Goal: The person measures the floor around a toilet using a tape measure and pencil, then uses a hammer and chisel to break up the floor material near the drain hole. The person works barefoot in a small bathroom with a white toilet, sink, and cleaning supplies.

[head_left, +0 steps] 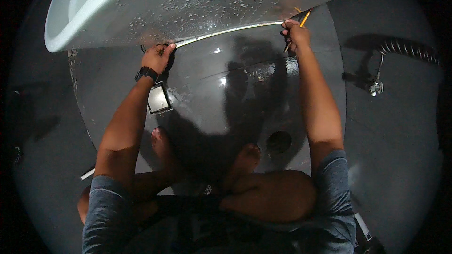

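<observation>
**Light, springy and best held near its ends**

Farthest left, the smooth white curved basin (56, 35) swept across the top, its grey-looking underside beaded with water drops. Its lower edge made a hard upper limit close to the work.

Beneath it, the left hand (158, 58), with a black wristwatch (146, 73) behind it, was pinched on the left end of a narrow, flat, pale strip (230, 30), thumb along the end. Below that wrist lay a square silver plate with a dark frame (159, 98), a raised-looking border to avoid snagging.

The strip spanned the gap between the hands, just below the basin's edge in this view; whether it touched could not be told. It looked light, thin and bendy, likely springy if let go and slippery if wet; some of its bow may have come from the lens. A flat thumb grip near each end seemed surest, as a sharp fold might crease it.

The widest room lay below the strip, over the grey floor (202, 99) between the forearms.

The right hand (297, 36) was closed on the strip's right end and also gripped a slim yellow pencil (305, 18), which crowded the fingers. Farther right, a coiled silver hose (407, 49) and a shiny metal valve (375, 88) stood well apart.
</observation>
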{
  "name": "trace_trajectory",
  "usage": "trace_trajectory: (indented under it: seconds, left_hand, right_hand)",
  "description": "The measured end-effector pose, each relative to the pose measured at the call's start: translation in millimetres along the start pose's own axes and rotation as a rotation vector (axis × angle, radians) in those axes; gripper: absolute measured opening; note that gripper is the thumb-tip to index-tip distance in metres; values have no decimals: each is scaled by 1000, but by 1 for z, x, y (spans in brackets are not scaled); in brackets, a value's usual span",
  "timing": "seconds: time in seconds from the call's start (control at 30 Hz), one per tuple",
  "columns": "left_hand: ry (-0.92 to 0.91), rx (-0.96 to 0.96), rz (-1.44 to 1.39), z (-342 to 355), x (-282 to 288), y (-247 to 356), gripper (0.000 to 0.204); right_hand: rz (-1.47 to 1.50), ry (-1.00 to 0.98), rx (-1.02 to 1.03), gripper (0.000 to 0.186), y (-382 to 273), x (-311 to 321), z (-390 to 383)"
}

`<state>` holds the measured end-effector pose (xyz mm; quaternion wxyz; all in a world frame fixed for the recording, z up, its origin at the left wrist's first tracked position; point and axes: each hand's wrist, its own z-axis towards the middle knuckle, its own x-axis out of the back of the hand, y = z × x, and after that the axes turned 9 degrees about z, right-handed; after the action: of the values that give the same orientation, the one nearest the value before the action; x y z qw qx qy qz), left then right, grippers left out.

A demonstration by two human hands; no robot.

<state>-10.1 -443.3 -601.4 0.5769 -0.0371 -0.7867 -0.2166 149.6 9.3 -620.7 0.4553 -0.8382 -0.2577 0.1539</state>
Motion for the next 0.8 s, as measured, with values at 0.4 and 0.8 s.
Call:
trace_trajectory:
  seconds: [0.4,0.8]
  left_hand:
    - [-68,13,94,0,9,6,65]
    - [-25,8,87,2,2,2,65]
  right_hand:
    - [123,26,366,32,6,1,-71]
    - [-543,-813,1005,20,9,-52,-127]
